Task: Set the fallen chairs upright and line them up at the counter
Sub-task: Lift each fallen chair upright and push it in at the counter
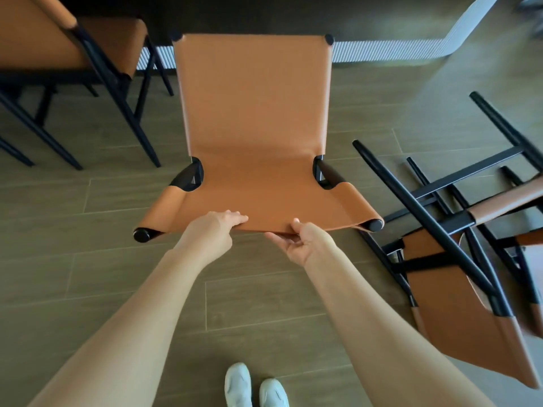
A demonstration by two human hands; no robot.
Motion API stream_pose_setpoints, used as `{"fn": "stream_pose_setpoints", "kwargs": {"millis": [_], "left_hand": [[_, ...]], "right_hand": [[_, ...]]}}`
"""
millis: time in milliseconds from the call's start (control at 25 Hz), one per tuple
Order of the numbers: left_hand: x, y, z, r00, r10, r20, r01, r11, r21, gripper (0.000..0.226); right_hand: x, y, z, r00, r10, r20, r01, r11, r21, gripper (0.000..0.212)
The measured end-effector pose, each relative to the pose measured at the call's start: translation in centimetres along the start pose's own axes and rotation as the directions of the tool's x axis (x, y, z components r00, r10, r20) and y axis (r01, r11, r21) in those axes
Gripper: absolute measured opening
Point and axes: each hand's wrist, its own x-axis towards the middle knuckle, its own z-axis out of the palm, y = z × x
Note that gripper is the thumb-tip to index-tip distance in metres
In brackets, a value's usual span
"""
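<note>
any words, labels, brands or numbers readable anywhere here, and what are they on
None: no word, label, brand or number can be read in this view.
The middle chair, the left chair and the fallen chairs show only plain leather and black frames.
The shoes show no legible mark, and the far right edge is blurred.

Two tan leather chairs with black metal frames stand upright: the left chair [114, 45] and the middle chair [252, 113]. The fallen chairs [458, 304] of that kind number one or two; tangled legs hide which. Two bare hands: left hand [211, 230], right hand [305, 245]. Two white shoes [238, 383].
</note>
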Motion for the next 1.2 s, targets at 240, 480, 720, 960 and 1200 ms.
{"fn": "stream_pose_setpoints", "kwargs": {"millis": [240,480,720,960,1200], "left_hand": [[5.9,-0.5,-5.5,0.994,0.087,-0.072,-0.087,0.996,-0.001,0.064],[13.2,-0.8,-11.2,0.979,0.179,-0.103,-0.177,0.984,0.026,0.07],[18.7,-0.8,-15.7,0.97,0.223,-0.1,-0.215,0.973,0.085,0.067],[23.3,-0.9,-19.6,0.978,0.182,-0.107,-0.173,0.981,0.083,0.044],[28.0,-0.4,-21.5,0.989,0.022,-0.148,-0.02,1.0,0.015,0.042]], "right_hand": [[-0.4,-5.2,6.8,0.994,-0.105,0.019,0.105,0.994,-0.032,0.003],[0.4,-10.7,13.8,0.972,-0.219,0.083,0.227,0.97,-0.088,0.018],[1.9,-14.9,19.1,0.962,-0.263,0.079,0.268,0.961,-0.067,0.024],[3.2,-18.9,23.5,0.967,-0.233,0.107,0.241,0.968,-0.067,0.014],[4.1,-22.9,27.6,0.98,-0.159,0.123,0.182,0.959,-0.217,0.015]]}}
